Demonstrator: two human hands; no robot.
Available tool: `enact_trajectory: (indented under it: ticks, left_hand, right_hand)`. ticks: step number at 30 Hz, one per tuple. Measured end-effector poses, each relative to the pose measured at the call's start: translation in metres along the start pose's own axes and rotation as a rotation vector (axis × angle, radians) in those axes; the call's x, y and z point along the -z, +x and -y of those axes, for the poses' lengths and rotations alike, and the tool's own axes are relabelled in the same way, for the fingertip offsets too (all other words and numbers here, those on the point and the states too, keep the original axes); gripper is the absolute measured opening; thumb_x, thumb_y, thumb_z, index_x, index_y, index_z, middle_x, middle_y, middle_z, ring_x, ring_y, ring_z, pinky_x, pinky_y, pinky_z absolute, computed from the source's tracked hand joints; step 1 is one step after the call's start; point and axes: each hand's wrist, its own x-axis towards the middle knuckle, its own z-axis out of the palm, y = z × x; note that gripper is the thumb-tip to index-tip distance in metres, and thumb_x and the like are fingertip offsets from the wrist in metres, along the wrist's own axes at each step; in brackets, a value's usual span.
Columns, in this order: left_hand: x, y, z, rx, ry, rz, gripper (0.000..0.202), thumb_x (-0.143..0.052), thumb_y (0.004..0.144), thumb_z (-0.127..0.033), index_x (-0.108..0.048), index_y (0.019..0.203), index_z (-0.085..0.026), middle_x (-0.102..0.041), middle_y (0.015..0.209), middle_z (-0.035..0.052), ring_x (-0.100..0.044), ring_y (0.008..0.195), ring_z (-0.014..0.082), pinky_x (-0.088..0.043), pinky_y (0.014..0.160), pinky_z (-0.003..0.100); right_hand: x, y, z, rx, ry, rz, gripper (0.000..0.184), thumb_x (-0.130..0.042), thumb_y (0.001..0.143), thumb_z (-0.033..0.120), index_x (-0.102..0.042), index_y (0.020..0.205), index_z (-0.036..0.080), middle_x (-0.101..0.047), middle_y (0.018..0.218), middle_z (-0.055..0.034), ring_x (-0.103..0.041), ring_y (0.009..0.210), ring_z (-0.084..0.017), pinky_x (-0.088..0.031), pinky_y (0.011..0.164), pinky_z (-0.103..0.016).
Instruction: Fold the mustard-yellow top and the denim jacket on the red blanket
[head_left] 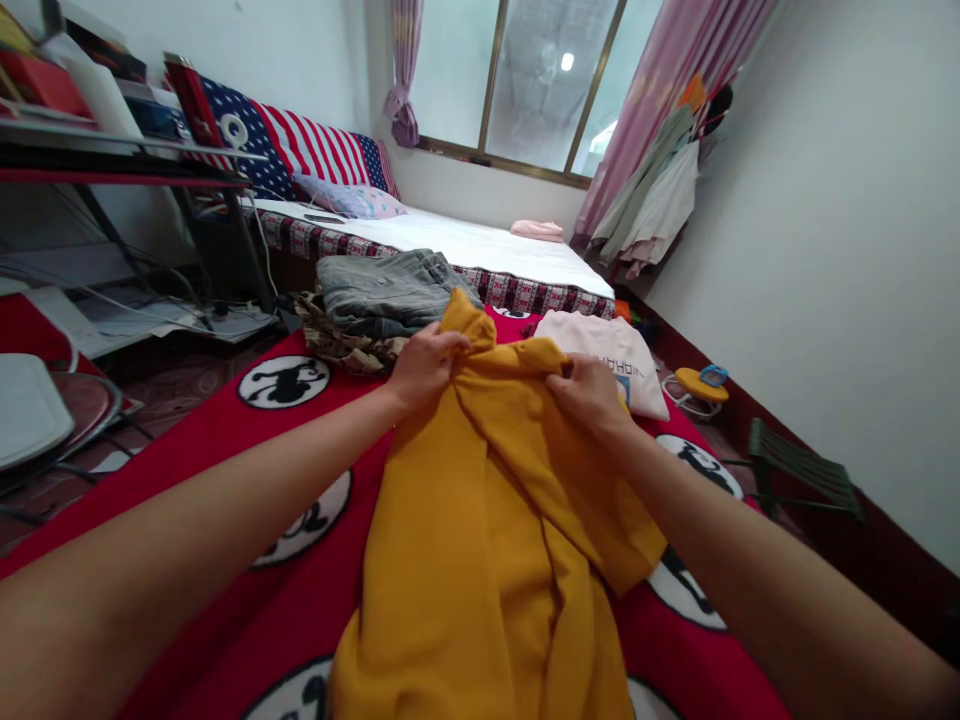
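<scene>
A mustard-yellow garment (pixel 480 540) lies bunched over a red blanket (pixel 225 470) with round black-and-white emblems. My left hand (pixel 424 366) is closed on the garment's upper edge, fingers curled into the cloth. My right hand (pixel 589 394) grips the same edge a little to the right, fingers pinched on a fold. Both forearms reach in from the bottom corners. The cloth hangs down toward me between them.
Folded grey jeans (pixel 390 288) rest on a patterned garment beyond my left hand. A pale pink shirt (pixel 611 350) lies beyond my right hand. A bed (pixel 480 245) sits under the window, a metal shelf (pixel 112 170) stands left, and a green folding stool (pixel 802 470) stands right.
</scene>
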Motion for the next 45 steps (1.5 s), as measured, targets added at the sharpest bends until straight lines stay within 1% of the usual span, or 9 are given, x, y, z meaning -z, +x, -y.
enact_trajectory:
  ticks: [6,11,15,22,30,36,38,41,45]
  left_hand:
    - [0.011,0.044,0.000,0.178,0.132,0.072,0.056,-0.061,0.079,-0.014,-0.054,0.134,-0.018,-0.033,0.147,0.0116,-0.048,0.125,0.0274,-0.035,0.110,0.036]
    - [0.016,-0.023,0.003,-0.002,0.085,0.258,0.045,-0.066,0.079,-0.022,-0.062,0.124,-0.019,-0.031,0.149,0.0107,-0.034,0.139,0.0297,-0.028,0.116,0.040]
    - [0.052,-0.095,-0.023,-0.191,-0.168,0.460,0.023,-0.057,0.089,-0.029,-0.071,0.105,-0.021,-0.054,0.126,0.0094,-0.054,0.118,0.0222,-0.041,0.104,0.034]
    - [0.111,-0.154,-0.081,-0.296,-0.297,0.946,0.053,-0.080,0.066,-0.051,-0.067,0.113,-0.028,-0.061,0.107,0.0039,-0.058,0.092,0.0198,-0.045,0.077,0.026]
    - [0.104,-0.162,-0.083,-0.234,-0.303,1.054,0.016,-0.065,0.074,-0.010,-0.070,0.083,-0.023,-0.068,0.084,-0.0003,-0.061,0.074,0.0124,-0.041,0.061,0.019]
    - [0.123,-0.132,-0.097,-0.053,-0.366,1.315,0.018,-0.072,0.076,-0.034,-0.075,0.087,-0.020,-0.071,0.075,0.0012,-0.060,0.059,0.0130,-0.038,0.048,0.020]
    - [0.113,-0.116,-0.100,-0.054,-0.307,1.240,0.024,-0.066,0.081,-0.040,-0.075,0.087,-0.019,-0.071,0.073,0.0024,-0.062,0.061,0.0144,-0.041,0.051,0.021]
    - [0.077,-0.097,-0.087,-0.094,-0.162,0.803,0.030,-0.058,0.086,-0.038,-0.072,0.105,-0.018,-0.072,0.101,0.0083,-0.066,0.093,0.0213,-0.050,0.080,0.027]
    - [0.018,-0.093,-0.048,0.045,0.092,0.457,0.062,-0.054,0.088,-0.046,-0.048,0.140,-0.013,-0.043,0.148,0.0187,-0.040,0.137,0.0308,-0.031,0.113,0.043]
  right_hand:
    - [0.008,0.019,0.017,-0.039,0.240,-0.153,0.067,-0.056,0.079,0.024,-0.037,0.141,0.011,-0.061,0.126,-0.0189,-0.059,0.113,-0.032,-0.047,0.094,-0.043]
    - [-0.003,-0.069,0.027,0.424,0.426,-0.002,0.051,-0.053,0.082,0.018,-0.047,0.133,0.020,-0.054,0.136,-0.0124,-0.048,0.129,-0.026,-0.037,0.109,-0.044]
    - [0.012,-0.147,0.010,0.647,0.558,0.322,0.038,-0.043,0.081,0.002,-0.062,0.105,0.022,-0.065,0.112,-0.0071,-0.060,0.106,-0.018,-0.047,0.093,-0.033]
    - [0.047,-0.196,0.003,0.800,0.403,0.582,0.044,-0.053,0.082,0.009,-0.058,0.123,0.026,-0.058,0.121,-0.0092,-0.053,0.106,-0.021,-0.045,0.087,-0.033]
    - [0.052,-0.199,0.007,0.776,0.167,0.544,0.017,-0.053,0.064,0.004,-0.056,0.071,0.020,-0.061,0.078,-0.0037,-0.049,0.075,-0.018,-0.036,0.066,-0.030]
    - [0.092,-0.191,0.007,0.633,0.410,0.830,0.038,-0.046,0.067,0.000,-0.067,0.088,0.024,-0.070,0.085,0.0005,-0.062,0.077,-0.014,-0.043,0.067,-0.023]
    - [0.087,-0.178,0.001,0.509,0.490,0.721,0.033,-0.047,0.076,0.006,-0.069,0.094,0.023,-0.072,0.089,-0.0014,-0.066,0.081,-0.015,-0.048,0.072,-0.024]
    - [0.063,-0.146,-0.027,0.328,0.449,0.325,0.024,-0.049,0.083,0.020,-0.067,0.098,0.022,-0.071,0.103,-0.0070,-0.065,0.098,-0.022,-0.050,0.086,-0.034]
    - [0.019,-0.118,-0.078,0.133,0.189,0.074,0.044,-0.061,0.075,0.030,-0.060,0.117,0.018,-0.063,0.122,-0.0135,-0.058,0.113,-0.030,-0.044,0.098,-0.047]
